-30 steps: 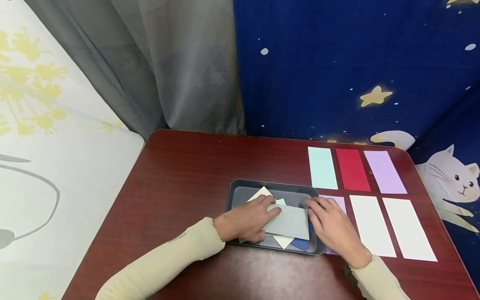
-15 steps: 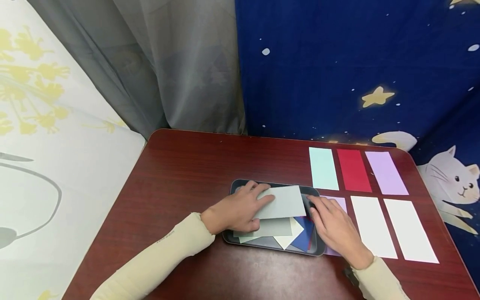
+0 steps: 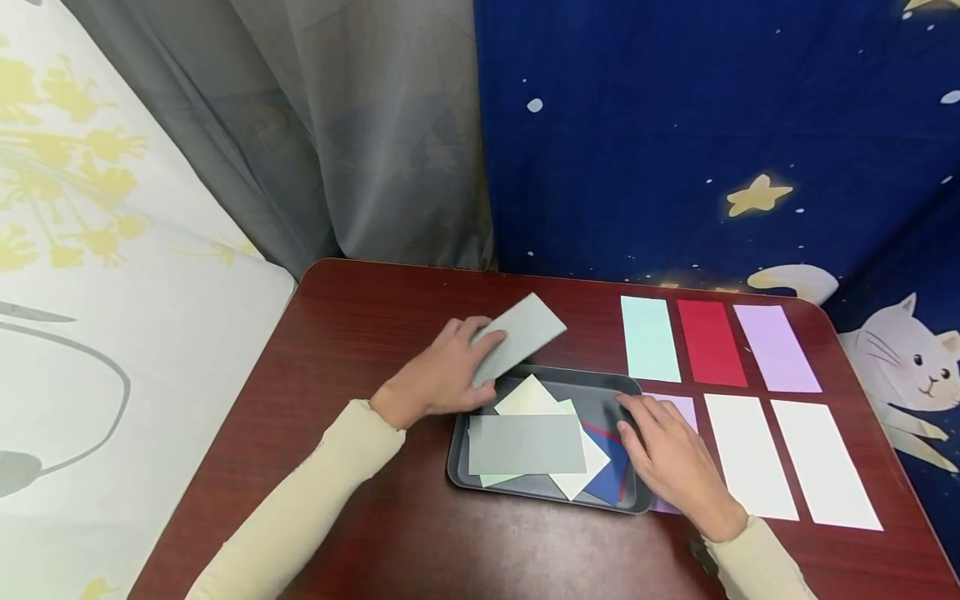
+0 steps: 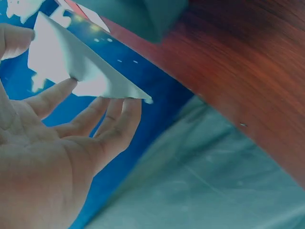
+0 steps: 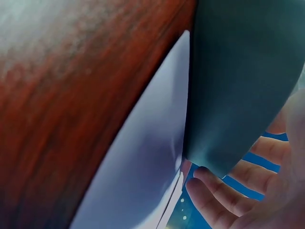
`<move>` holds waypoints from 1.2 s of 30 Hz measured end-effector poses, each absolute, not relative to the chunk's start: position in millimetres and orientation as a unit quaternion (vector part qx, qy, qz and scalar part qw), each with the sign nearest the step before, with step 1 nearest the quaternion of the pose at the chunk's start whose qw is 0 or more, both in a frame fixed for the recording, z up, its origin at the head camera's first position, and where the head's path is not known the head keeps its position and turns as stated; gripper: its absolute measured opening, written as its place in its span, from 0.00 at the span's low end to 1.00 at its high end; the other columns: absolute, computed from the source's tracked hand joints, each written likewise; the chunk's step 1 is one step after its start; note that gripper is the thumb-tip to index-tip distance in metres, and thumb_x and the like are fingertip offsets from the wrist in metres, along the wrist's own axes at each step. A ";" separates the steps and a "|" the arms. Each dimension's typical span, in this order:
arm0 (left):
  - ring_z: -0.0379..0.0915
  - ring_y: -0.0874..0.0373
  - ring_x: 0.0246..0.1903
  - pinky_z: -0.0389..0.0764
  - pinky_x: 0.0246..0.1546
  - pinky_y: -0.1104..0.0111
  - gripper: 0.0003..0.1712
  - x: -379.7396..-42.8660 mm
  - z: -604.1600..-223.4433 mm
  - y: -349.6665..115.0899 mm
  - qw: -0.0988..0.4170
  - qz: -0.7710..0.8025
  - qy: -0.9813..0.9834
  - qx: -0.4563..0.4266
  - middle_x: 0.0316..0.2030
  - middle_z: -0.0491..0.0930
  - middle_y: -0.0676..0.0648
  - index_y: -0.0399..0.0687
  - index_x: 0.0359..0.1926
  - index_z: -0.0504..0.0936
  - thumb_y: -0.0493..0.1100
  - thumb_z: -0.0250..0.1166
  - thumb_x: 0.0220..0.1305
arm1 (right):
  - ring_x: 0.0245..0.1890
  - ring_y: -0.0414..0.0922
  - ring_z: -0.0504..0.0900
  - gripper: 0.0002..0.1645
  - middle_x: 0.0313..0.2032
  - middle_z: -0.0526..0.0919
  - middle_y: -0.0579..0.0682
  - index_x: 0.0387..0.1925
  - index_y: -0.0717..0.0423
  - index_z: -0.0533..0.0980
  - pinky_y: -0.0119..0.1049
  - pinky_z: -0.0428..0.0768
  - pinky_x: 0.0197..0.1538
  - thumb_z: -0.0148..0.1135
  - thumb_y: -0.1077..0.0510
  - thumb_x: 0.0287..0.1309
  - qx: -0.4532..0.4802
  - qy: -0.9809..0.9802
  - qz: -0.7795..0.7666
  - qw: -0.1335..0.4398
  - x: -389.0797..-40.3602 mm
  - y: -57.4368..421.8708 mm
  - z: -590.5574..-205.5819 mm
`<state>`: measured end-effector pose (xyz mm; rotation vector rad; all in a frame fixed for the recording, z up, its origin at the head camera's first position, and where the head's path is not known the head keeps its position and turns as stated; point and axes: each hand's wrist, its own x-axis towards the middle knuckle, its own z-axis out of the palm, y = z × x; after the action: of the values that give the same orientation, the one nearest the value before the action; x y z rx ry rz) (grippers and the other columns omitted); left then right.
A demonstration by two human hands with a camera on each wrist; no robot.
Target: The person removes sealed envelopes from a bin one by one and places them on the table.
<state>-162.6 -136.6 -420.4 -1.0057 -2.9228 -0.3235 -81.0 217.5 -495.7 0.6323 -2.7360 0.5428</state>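
My left hand (image 3: 444, 368) pinches a light grey paper card (image 3: 521, 333), thumb on one side and fingers on the other. The card is tilted in the air past the far left rim of a dark grey baking tray (image 3: 600, 393). Inside the tray another grey card (image 3: 527, 444) lies on top of cream, pale green, blue and red pieces of paper. My right hand (image 3: 675, 454) rests at the tray's right rim with its fingers loosely extended. From the right wrist, its fingers (image 5: 224, 193) show close against the tray wall (image 5: 238, 81).
Right of the tray lie two rows of paper cards. The far row has mint (image 3: 649, 338), red (image 3: 711, 342) and lilac (image 3: 777, 347) ones. Nearer are two white cards (image 3: 752, 456) and a lilac one (image 3: 681, 407), partly covered by the tray and right hand. Curtains hang behind the table.
My left hand has lifted the grey card out of the tray and carried it up and to the left, uncovering the papers below. The right hand stays at the tray's rim.
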 end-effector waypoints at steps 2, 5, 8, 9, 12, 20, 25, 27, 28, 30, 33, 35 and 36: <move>0.62 0.49 0.54 0.72 0.49 0.61 0.41 -170.0 -423.9 -142.9 0.014 -0.116 -0.948 -0.295 0.66 0.63 0.41 0.51 0.72 0.66 0.58 0.56 0.58 | 0.49 0.53 0.77 0.28 0.52 0.80 0.54 0.62 0.57 0.73 0.51 0.76 0.50 0.59 0.50 0.63 0.218 -0.948 0.186 0.139 -81.0 217.3 -495.6; 0.63 0.48 0.53 0.72 0.50 0.59 0.40 -181.1 -430.2 -152.3 0.008 -0.132 -0.958 -0.253 0.64 0.64 0.41 0.52 0.72 0.65 0.59 0.55 0.59 | 0.49 0.53 0.77 0.28 0.52 0.80 0.54 0.62 0.57 0.73 0.51 0.76 0.50 0.60 0.50 0.62 0.216 -0.949 0.185 0.137 -80.9 217.1 -495.5; 0.63 0.46 0.52 0.72 0.51 0.57 0.40 -191.1 -437.5 -160.4 0.000 -0.143 -0.966 -0.215 0.63 0.65 0.39 0.51 0.72 0.64 0.59 0.54 0.60 | 0.49 0.53 0.77 0.28 0.52 0.80 0.54 0.61 0.57 0.73 0.51 0.77 0.49 0.60 0.50 0.62 0.214 -0.949 0.186 0.136 -80.4 216.8 -495.2; 0.63 0.45 0.53 0.72 0.51 0.56 0.40 -194.0 -439.8 -162.4 -0.003 -0.143 -0.969 -0.203 0.62 0.65 0.39 0.51 0.72 0.64 0.59 0.54 0.61 | 0.49 0.53 0.77 0.28 0.52 0.80 0.54 0.61 0.57 0.73 0.51 0.77 0.49 0.60 0.50 0.62 0.214 -0.949 0.186 0.136 -80.1 216.5 -495.0; 0.63 0.42 0.53 0.72 0.52 0.54 0.39 -201.9 -447.0 -166.8 -0.015 -0.140 -0.976 -0.167 0.60 0.65 0.36 0.48 0.72 0.64 0.59 0.53 0.62 | 0.49 0.53 0.77 0.28 0.52 0.80 0.54 0.61 0.57 0.73 0.52 0.78 0.48 0.60 0.50 0.62 0.212 -0.950 0.186 0.135 -79.7 216.2 -494.6; 0.65 0.39 0.48 0.77 0.42 0.52 0.38 -212.1 -462.5 -165.3 -0.047 -0.095 -0.989 -0.102 0.51 0.69 0.31 0.39 0.67 0.67 0.58 0.53 0.62 | 0.50 0.53 0.77 0.29 0.53 0.79 0.54 0.62 0.56 0.73 0.52 0.78 0.49 0.61 0.49 0.62 0.204 -0.955 0.177 0.123 -78.9 215.2 -496.3; 0.65 0.37 0.49 0.80 0.36 0.53 0.39 -212.0 -466.4 -159.7 -0.068 -0.069 -0.992 -0.078 0.51 0.69 0.29 0.38 0.67 0.67 0.59 0.54 0.65 | 0.51 0.53 0.76 0.30 0.53 0.79 0.54 0.62 0.56 0.73 0.52 0.77 0.50 0.61 0.48 0.61 0.205 -0.955 0.176 0.123 -79.6 214.9 -496.8; 0.66 0.37 0.50 0.80 0.35 0.54 0.39 -211.4 -467.0 -157.9 -0.069 -0.056 -0.993 -0.074 0.50 0.69 0.29 0.37 0.67 0.67 0.60 0.54 0.65 | 0.51 0.53 0.76 0.29 0.53 0.79 0.54 0.62 0.56 0.73 0.52 0.77 0.50 0.61 0.48 0.61 0.206 -0.954 0.175 0.126 -80.0 214.8 -497.1; 0.66 0.37 0.50 0.80 0.35 0.54 0.39 -211.1 -467.3 -156.9 -0.068 -0.052 -0.994 -0.074 0.50 0.69 0.28 0.36 0.67 0.67 0.60 0.54 0.66 | 0.51 0.53 0.76 0.29 0.53 0.79 0.54 0.61 0.56 0.73 0.52 0.77 0.50 0.61 0.48 0.61 0.207 -0.954 0.175 0.127 -80.1 214.6 -497.0; 0.67 0.37 0.49 0.81 0.33 0.55 0.39 -210.7 -468.2 -155.0 -0.067 -0.045 -0.994 -0.071 0.49 0.70 0.28 0.36 0.66 0.68 0.60 0.55 0.66 | 0.51 0.53 0.76 0.29 0.53 0.79 0.53 0.61 0.56 0.74 0.51 0.77 0.50 0.61 0.48 0.61 0.209 -0.954 0.174 0.128 -80.4 214.4 -497.4; 0.68 0.37 0.48 0.81 0.32 0.54 0.39 -210.3 -470.4 -152.2 -0.068 -0.035 -0.995 -0.063 0.49 0.70 0.28 0.36 0.66 0.68 0.61 0.56 0.65 | 0.51 0.53 0.76 0.29 0.53 0.79 0.53 0.60 0.57 0.74 0.51 0.77 0.51 0.61 0.48 0.61 0.210 -0.953 0.173 0.130 -80.5 213.8 -497.6; 0.69 0.36 0.48 0.81 0.33 0.53 0.40 -210.3 -472.0 -150.2 -0.070 -0.029 -0.996 -0.056 0.50 0.69 0.28 0.37 0.66 0.69 0.62 0.58 0.64 | 0.50 0.53 0.76 0.28 0.52 0.79 0.53 0.60 0.57 0.74 0.51 0.77 0.51 0.61 0.49 0.61 0.210 -0.953 0.174 0.130 -80.7 213.6 -497.8; 0.69 0.36 0.49 0.81 0.34 0.53 0.40 -210.4 -472.8 -149.1 -0.071 -0.025 -0.996 -0.052 0.50 0.69 0.28 0.37 0.66 0.69 0.62 0.58 0.64 | 0.50 0.53 0.76 0.28 0.52 0.79 0.53 0.60 0.57 0.74 0.51 0.77 0.51 0.60 0.48 0.61 0.210 -0.953 0.173 0.131 -80.8 213.6 -497.9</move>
<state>-210.4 -149.1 -472.8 -0.1715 -3.2788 -0.0810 -80.8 213.6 -497.9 0.6111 -2.7687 0.5034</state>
